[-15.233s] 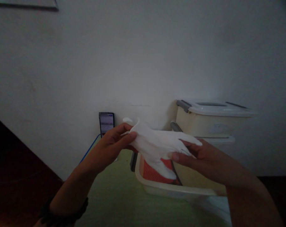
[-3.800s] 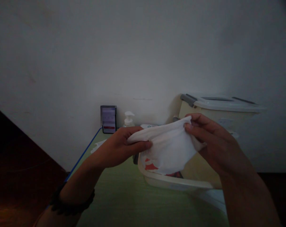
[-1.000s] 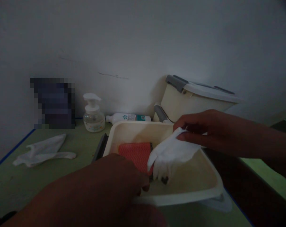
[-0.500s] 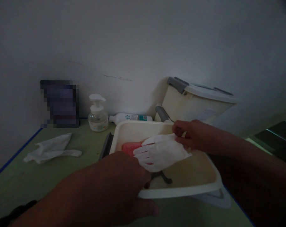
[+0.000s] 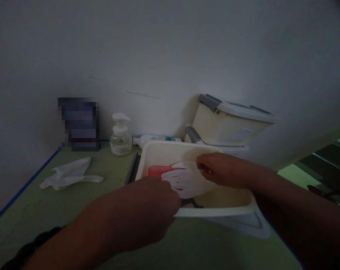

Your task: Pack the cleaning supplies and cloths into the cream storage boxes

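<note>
A white glove [image 5: 186,180] lies inside a cream plastic tub [image 5: 214,213], partly over a red-orange cloth [image 5: 158,171]. My right hand [image 5: 214,170] reaches into the tub from the right and its closed fingers pinch the glove's cuff end. My left hand [image 5: 147,210] is at the tub's near left rim, fingers curled down over the edge; what they grip is hidden. A dark small object [image 5: 192,203] lies on the tub floor beneath the glove.
A second white glove [image 5: 71,177] lies on the green table [image 5: 102,187] at left. A pump bottle [image 5: 120,135], a lying white tube [image 5: 155,140] and a blurred dark frame [image 5: 80,124] stand by the wall. A lidded cream bin [image 5: 228,123] is behind the tub.
My right hand has lowered the white glove into the tub and laid it flatter over the red cloth. My left hand stays at the tub's near rim. The view has shifted slightly.
</note>
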The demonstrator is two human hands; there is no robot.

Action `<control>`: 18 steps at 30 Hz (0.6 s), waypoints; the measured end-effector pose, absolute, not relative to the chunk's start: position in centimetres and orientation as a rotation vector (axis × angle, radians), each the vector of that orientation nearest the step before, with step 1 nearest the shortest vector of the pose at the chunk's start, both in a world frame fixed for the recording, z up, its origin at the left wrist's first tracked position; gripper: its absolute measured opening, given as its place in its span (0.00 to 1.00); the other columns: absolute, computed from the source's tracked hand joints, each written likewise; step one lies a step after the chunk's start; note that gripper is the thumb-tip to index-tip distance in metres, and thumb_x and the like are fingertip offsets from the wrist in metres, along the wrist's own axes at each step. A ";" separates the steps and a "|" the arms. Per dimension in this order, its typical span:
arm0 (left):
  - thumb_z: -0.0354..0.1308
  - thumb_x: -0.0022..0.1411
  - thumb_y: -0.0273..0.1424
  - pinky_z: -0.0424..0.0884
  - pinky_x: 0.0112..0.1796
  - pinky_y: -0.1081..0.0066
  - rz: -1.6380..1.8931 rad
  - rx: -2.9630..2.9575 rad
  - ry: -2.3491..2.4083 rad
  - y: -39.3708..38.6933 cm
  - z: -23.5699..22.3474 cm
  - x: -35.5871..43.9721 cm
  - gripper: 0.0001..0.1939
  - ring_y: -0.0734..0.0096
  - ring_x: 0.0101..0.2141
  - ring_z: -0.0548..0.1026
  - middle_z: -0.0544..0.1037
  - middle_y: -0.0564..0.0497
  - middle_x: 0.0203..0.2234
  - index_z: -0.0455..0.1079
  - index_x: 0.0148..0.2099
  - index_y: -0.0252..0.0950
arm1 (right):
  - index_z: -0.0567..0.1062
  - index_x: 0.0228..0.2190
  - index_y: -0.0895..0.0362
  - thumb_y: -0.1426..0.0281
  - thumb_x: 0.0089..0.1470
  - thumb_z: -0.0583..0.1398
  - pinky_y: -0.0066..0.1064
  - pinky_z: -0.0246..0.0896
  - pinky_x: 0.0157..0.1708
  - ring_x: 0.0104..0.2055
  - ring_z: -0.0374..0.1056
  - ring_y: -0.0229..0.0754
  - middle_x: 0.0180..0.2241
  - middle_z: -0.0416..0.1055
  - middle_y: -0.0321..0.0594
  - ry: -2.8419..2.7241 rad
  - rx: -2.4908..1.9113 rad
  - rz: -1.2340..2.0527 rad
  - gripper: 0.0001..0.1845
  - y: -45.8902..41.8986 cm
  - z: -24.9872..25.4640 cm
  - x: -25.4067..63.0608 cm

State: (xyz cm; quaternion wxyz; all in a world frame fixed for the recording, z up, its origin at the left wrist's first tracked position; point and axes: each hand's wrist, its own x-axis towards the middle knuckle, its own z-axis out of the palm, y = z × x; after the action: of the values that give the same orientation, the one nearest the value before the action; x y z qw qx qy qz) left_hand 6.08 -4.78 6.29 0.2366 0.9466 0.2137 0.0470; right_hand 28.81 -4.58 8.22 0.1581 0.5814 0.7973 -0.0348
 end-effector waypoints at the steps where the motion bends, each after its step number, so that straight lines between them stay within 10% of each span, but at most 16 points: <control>1: 0.50 0.59 0.25 0.70 0.31 0.71 0.101 2.603 0.597 -5.0 6.2 6.2 0.11 0.67 0.27 0.76 0.80 0.45 0.28 0.75 0.35 0.35 | 0.72 0.32 0.59 0.72 0.53 0.53 0.28 0.54 0.29 0.31 0.67 0.40 0.33 0.73 0.44 2.321 1.679 -0.090 0.08 -4.5 8.6 29.0; 11: 0.51 0.60 0.46 0.68 0.26 0.70 0.025 2.569 0.616 -5.2 7.2 6.2 0.18 0.63 0.27 0.77 0.80 0.48 0.29 0.75 0.39 0.41 | 0.73 0.30 0.59 0.71 0.55 0.51 0.30 0.54 0.28 0.30 0.68 0.41 0.30 0.74 0.45 2.284 1.697 0.040 0.12 -4.3 9.3 29.2; 18: 0.48 0.62 0.32 0.69 0.30 0.72 0.219 2.698 0.759 -2.5 6.6 5.7 0.14 0.69 0.26 0.75 0.79 0.47 0.27 0.75 0.34 0.35 | 0.77 0.31 0.59 0.74 0.49 0.55 0.31 0.56 0.28 0.32 0.70 0.44 0.32 0.76 0.46 2.247 1.603 -0.024 0.10 -4.3 7.5 29.0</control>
State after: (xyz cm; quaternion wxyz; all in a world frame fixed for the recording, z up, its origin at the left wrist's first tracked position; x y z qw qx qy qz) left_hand 5.67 -2.53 6.64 0.1642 0.9467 0.2663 0.0769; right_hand 29.03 -4.31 7.45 0.1894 0.5701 0.7994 -0.0086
